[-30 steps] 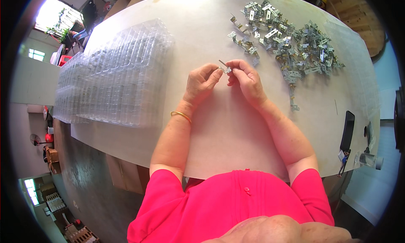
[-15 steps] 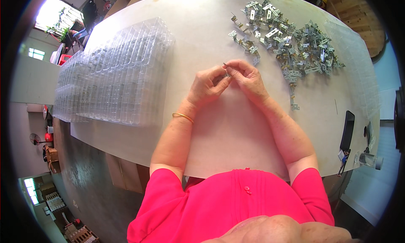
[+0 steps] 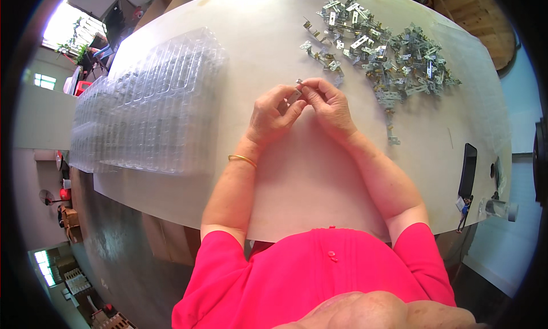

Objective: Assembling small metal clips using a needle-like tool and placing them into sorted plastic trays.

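A small silvery metal bracket (image 3: 294, 96) is held between my two hands over the middle of the table. My left hand (image 3: 273, 113) pinches it between thumb and fingers. From the other side, the thumb and fingertips of my right hand (image 3: 329, 107) close on its far end, where a small metal tip shows. My fingers cover most of the part, so its full shape is hidden. Just beyond my right hand lies a heap of similar metal brackets (image 3: 394, 58), some with brass-coloured pieces.
Stacked clear plastic trays (image 3: 154, 106) fill the left of the pale table (image 3: 308, 198). More clear plastic (image 3: 476, 83) lies along the right edge. A black phone (image 3: 468, 170), a small keyring-like item (image 3: 463, 208) and a clear bottle (image 3: 498, 209) are at the right front.
The bracket has turned slightly in my fingers, and more of its metal shows between my hands. Both hands keep their grip; the whole view has shifted a little.
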`<state>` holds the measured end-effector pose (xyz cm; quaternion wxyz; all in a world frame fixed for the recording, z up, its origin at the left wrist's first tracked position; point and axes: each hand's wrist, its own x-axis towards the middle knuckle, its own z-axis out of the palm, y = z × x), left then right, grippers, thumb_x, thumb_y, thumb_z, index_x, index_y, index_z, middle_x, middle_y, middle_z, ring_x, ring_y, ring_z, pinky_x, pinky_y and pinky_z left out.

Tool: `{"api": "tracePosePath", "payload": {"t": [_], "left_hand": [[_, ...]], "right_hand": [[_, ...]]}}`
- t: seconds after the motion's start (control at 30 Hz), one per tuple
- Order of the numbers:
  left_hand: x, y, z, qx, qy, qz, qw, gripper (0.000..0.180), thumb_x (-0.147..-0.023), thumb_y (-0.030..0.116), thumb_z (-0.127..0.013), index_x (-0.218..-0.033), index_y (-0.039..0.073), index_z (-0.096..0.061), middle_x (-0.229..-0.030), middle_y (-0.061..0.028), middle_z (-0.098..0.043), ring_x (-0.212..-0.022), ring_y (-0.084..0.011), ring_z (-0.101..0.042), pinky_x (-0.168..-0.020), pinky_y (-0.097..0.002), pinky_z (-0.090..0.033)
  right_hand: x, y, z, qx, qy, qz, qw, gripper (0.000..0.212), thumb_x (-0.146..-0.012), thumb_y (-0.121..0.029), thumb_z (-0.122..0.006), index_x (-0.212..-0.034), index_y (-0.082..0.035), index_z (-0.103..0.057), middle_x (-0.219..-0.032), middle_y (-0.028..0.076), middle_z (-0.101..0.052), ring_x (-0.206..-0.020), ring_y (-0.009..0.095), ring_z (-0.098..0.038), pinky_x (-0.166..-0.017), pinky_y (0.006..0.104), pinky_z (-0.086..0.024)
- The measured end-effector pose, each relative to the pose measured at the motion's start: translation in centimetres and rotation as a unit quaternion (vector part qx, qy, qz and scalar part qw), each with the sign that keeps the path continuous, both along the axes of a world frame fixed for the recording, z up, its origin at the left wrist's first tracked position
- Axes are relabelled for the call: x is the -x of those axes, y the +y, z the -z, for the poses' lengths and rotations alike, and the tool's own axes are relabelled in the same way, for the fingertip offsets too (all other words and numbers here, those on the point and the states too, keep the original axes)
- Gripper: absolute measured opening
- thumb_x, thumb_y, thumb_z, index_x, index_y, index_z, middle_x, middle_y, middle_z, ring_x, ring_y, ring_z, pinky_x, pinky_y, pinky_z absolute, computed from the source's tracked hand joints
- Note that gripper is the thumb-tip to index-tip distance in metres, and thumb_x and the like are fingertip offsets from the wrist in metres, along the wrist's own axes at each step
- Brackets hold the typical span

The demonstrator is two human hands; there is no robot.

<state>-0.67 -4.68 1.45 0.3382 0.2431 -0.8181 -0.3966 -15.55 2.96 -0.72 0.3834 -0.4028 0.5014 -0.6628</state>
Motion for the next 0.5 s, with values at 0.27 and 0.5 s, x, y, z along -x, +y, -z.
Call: {"api": "tracePosePath", "payload": {"t": [0.27,0.5], "left_hand": [[-0.9,-0.7,-0.2,-0.301,0.042,0.117,0.946,0.038,-0.096,0.021,-0.057,-0.128,0.0,-0.058,-0.102,-0.0098,-0.069,-0.078,-0.0119,-0.064,-0.07,-0.0245,-0.05],[-0.7,-1.1,0.3,-0.349,0.107,0.113,0.924,0.039,-0.098,0.016,-0.059,-0.134,0.002,-0.052,-0.105,-0.0106,-0.069,-0.084,-0.0145,-0.066,-0.076,-0.027,-0.052]], "right_hand": [[0.5,-0.2,-0.6,0.002,-0.051,0.037,0.998,0.013,-0.099,-0.011,-0.059,-0.106,-0.002,-0.065,-0.091,0.004,-0.069,-0.08,0.01,-0.066,-0.076,0.0246,-0.055],[0.4,0.0,-0.2,0.033,0.082,0.112,0.99,0.01,-0.096,-0.009,-0.063,-0.104,-0.006,-0.067,-0.083,-0.001,-0.065,-0.071,0.008,-0.061,-0.065,0.0246,-0.052]]}}
